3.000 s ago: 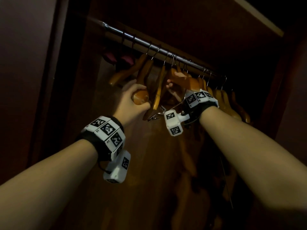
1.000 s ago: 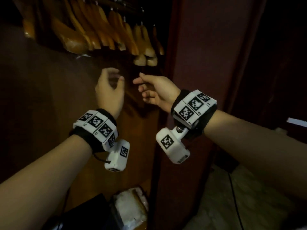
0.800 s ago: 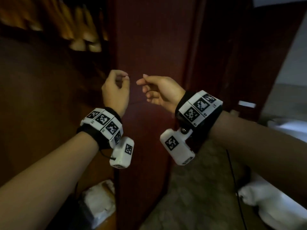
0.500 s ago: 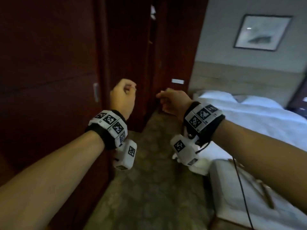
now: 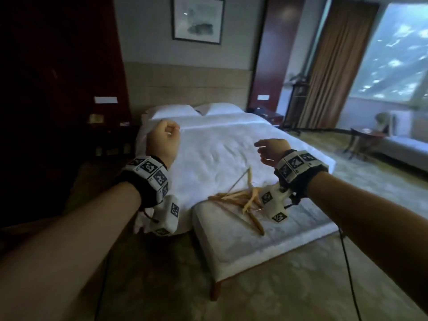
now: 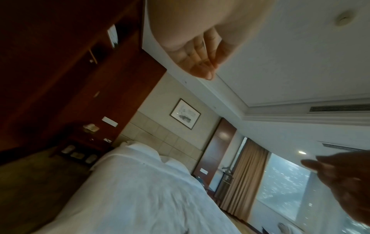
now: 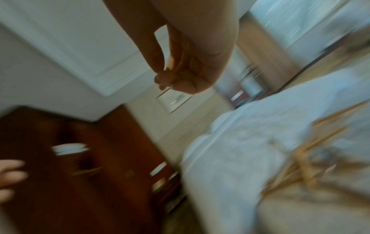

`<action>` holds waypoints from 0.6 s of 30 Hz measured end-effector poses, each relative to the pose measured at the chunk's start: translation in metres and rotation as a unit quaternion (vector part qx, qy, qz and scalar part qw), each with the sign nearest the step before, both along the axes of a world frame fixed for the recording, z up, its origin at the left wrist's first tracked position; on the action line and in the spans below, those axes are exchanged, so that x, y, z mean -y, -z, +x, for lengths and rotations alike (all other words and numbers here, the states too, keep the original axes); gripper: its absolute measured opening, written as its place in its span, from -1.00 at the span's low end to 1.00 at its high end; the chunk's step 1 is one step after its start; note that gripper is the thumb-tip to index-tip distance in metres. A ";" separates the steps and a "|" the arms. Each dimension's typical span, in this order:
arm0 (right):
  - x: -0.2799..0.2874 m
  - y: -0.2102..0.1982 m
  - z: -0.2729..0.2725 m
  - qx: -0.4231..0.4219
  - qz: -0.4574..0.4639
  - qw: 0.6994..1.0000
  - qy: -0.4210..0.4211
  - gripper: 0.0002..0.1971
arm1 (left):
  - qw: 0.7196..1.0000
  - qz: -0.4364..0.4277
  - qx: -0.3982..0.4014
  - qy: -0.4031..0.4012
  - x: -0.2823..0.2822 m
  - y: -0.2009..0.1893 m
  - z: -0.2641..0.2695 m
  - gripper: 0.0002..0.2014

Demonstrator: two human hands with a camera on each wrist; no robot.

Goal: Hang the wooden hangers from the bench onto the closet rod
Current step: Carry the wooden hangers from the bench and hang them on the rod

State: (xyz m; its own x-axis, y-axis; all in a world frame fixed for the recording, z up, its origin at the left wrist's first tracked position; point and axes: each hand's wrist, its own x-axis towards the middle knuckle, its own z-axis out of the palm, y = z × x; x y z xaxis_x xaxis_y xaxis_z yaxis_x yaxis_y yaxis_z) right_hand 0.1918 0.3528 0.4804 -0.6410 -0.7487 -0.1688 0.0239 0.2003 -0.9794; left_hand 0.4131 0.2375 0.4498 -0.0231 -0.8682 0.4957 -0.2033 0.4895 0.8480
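Note:
Several wooden hangers [image 5: 243, 198] lie in a loose pile on the pale padded bench [image 5: 243, 249] at the foot of the bed. They show as a blur in the right wrist view [image 7: 300, 164]. My left hand [image 5: 162, 140] is raised over the bed's left side, its fingers loosely curled [image 6: 200, 60] around nothing. My right hand [image 5: 271, 149] hovers above and just behind the pile, also loosely curled [image 7: 180, 71] and holding nothing. Neither hand touches a hanger. The closet rod is out of view.
A white bed [image 5: 220, 144] with two pillows lies behind the bench. Dark wooden panelling and a nightstand [image 5: 108, 135] stand to the left. There is carpet [image 5: 162, 274] in front, and a curtained window [image 5: 389, 54] and a seat at the right.
The view has swung from the closet and its hung hangers round to the bed and bench. Both hands let go of the hangers on the rod and now hang in the air holding nothing.

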 end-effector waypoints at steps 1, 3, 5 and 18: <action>0.008 0.004 -0.018 -0.005 0.007 1.000 0.025 -0.70 | 1.000 0.013 -0.004 0.016 0.017 0.005 -0.018 -0.92; 0.021 0.014 -0.050 -0.012 0.020 0.997 0.073 -0.70 | 0.999 0.031 0.001 0.044 0.049 0.016 -0.050 -0.87; 0.033 0.029 -0.080 -0.011 0.032 0.993 0.117 -0.70 | 0.997 0.050 0.016 0.062 0.078 0.030 -0.080 -0.82; 0.132 0.184 -0.272 0.054 0.170 0.974 0.142 -0.74 | 0.967 0.166 0.152 0.115 0.194 0.151 -0.265 -0.92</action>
